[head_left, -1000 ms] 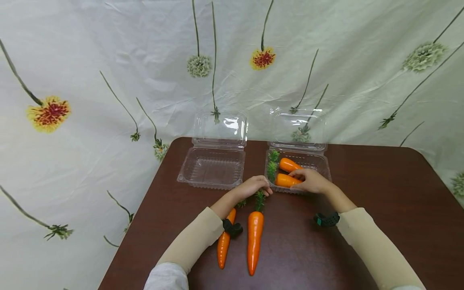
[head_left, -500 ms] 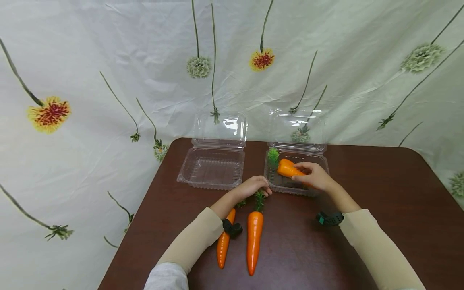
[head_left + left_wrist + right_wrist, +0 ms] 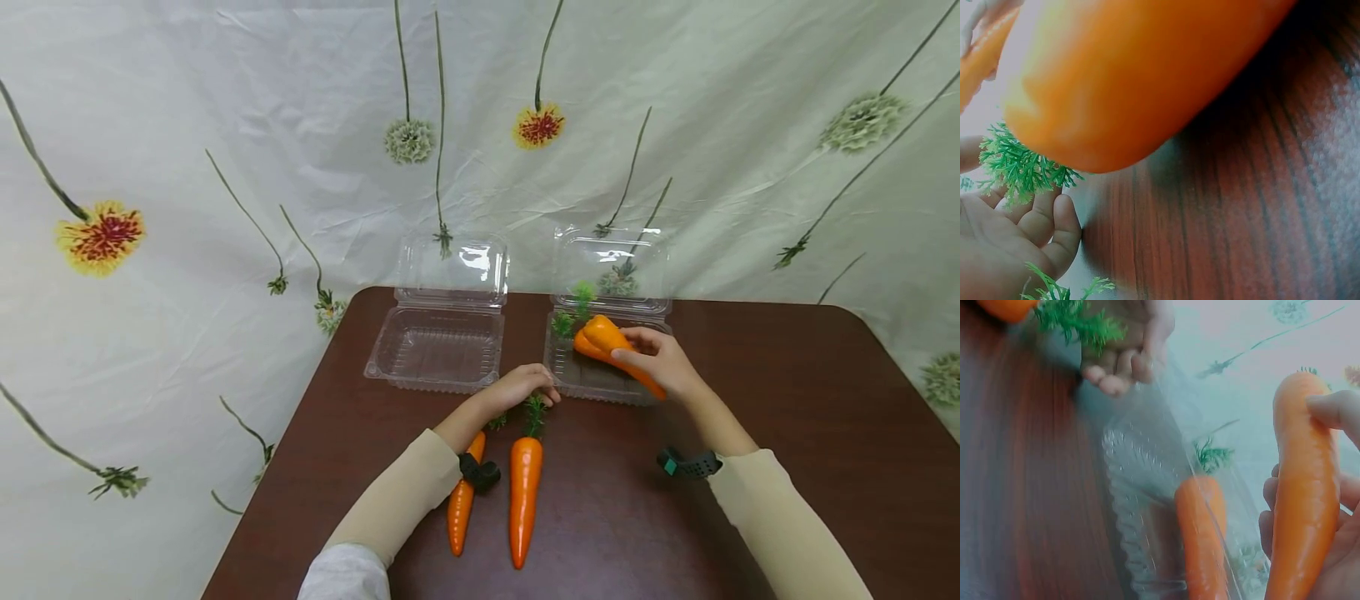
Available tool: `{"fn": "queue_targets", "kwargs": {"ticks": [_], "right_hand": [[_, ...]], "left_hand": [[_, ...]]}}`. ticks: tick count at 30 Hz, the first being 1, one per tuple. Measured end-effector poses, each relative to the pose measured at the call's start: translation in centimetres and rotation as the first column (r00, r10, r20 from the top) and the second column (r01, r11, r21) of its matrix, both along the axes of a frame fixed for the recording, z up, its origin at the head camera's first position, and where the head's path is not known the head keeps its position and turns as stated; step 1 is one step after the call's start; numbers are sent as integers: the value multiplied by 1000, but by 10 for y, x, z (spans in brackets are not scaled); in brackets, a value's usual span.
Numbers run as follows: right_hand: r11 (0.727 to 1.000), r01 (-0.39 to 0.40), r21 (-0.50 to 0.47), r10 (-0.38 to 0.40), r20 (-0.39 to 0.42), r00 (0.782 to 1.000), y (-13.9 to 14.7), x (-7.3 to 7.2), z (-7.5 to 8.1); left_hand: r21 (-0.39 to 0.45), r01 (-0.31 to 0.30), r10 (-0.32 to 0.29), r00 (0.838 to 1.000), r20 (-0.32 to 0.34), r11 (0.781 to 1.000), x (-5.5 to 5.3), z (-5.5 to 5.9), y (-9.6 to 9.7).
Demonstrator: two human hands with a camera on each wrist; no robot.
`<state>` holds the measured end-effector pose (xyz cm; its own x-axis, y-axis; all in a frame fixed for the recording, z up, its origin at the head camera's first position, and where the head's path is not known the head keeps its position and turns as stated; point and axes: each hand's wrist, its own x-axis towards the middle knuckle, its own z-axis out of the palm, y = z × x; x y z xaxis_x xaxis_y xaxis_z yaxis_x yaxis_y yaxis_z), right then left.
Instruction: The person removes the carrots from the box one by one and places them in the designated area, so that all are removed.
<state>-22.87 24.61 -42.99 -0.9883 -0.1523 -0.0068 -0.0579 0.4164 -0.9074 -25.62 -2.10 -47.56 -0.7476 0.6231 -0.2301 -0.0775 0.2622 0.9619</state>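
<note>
In the head view my right hand (image 3: pixel 663 363) grips an orange carrot (image 3: pixel 606 332) with a green top, thumb on one side and fingers on the other. It is lifted and tilted over the right clear plastic clamshell box (image 3: pixel 600 392). A second carrot (image 3: pixel 1202 531) lies inside that box, partly covered by the held one in the head view. My left hand (image 3: pixel 522 388) lies by the box's near left corner, fingers loosely bent, holding nothing. Close to it is the leafy top of a large carrot (image 3: pixel 527 492); whether they touch I cannot tell.
A thinner carrot (image 3: pixel 460 517) lies partly under my left wrist strap (image 3: pixel 480 472). Another clear clamshell box (image 3: pixel 442 346) stands to the left, lid raised. Both boxes sit near the far edge of the dark wooden table (image 3: pixel 787 400), before a flowered cloth (image 3: pixel 300 100).
My right hand has picked a carrot up off the bottom of the right box and tilted it, leafy end up. My left hand has stayed in place.
</note>
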Motion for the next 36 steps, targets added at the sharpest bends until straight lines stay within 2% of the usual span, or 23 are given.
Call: {"fn": "queue_targets", "kwargs": {"ticks": [5,9,18,22,31,36], "right_hand": [[998,45,-44,-44,18,999,-5,14,3],[995,51,-84,-50,18,999,-10,25,2],[974,78,-215,-72,35,997,-23,50,-6],[968,97,-230,-90,40,995,-28,63,-10],[953,175,-249,-146,132,981,-40,95,-24],[936,236,-261,-190,190,963,-49,111,-32]], "left_hand": [[1,-5,5,1000,-3,1000,0,0,0],[4,-6,6,1000,-3,1000,-1,-1,0],[0,-4,4,1000,-3,1000,-2,-2,0],[5,-2,2,1000,-3,1000,-2,-3,1],[18,-4,4,1000,2,1000,-2,-3,0],[13,10,-10,1000,-4,1000,-2,-4,-1]]}}
